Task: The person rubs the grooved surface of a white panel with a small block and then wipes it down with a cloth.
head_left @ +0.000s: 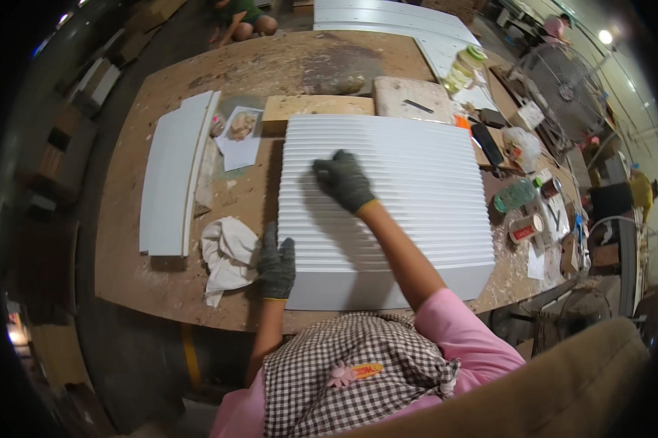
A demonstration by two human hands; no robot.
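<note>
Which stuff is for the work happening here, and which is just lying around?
Probably for the work:
white ridged panel
gloved left hand, at the panel's left edge
gloved right hand, over the ridges

Seemingly just lying around:
green-capped bottle
green bottle
red-and-white cup
crumpled white cloth, though it's near the left hand

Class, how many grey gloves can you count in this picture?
2: one on the right hand, over the ridged white panel; the other on the left hand, at the panel's left edge beside a white cloth. Others may be hidden.
</note>
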